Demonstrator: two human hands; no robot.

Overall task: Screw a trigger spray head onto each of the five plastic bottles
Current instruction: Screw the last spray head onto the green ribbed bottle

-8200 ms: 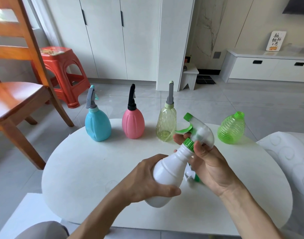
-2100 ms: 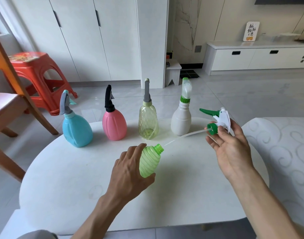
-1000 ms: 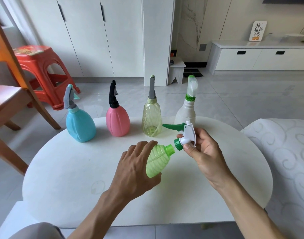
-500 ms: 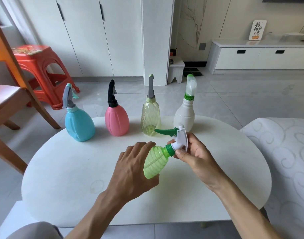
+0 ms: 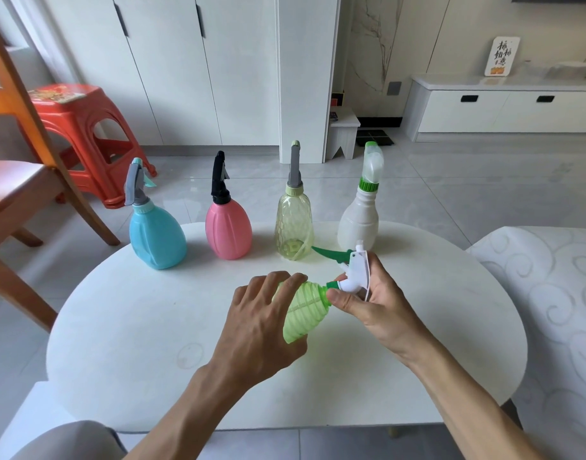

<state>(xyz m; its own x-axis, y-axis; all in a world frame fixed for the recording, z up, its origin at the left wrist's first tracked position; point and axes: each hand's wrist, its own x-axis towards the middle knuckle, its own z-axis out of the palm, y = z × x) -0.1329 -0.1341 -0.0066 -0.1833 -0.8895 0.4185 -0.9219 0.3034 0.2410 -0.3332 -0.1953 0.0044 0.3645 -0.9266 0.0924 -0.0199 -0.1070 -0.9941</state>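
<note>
Spray head (image 5: 355, 272) now seemingly seated, right hand (image 5: 371, 300)

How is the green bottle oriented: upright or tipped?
Tipped: the green bottle lies slanted in the left hand, neck towards the spray head.

Both forearms are bare to the lower frame edge, with no sleeves, watch or rings visible on the left hand (image 5: 261, 323) or right hand (image 5: 368, 300). Grey fabric (image 5: 69, 441) covers a knee at lower left.
</note>
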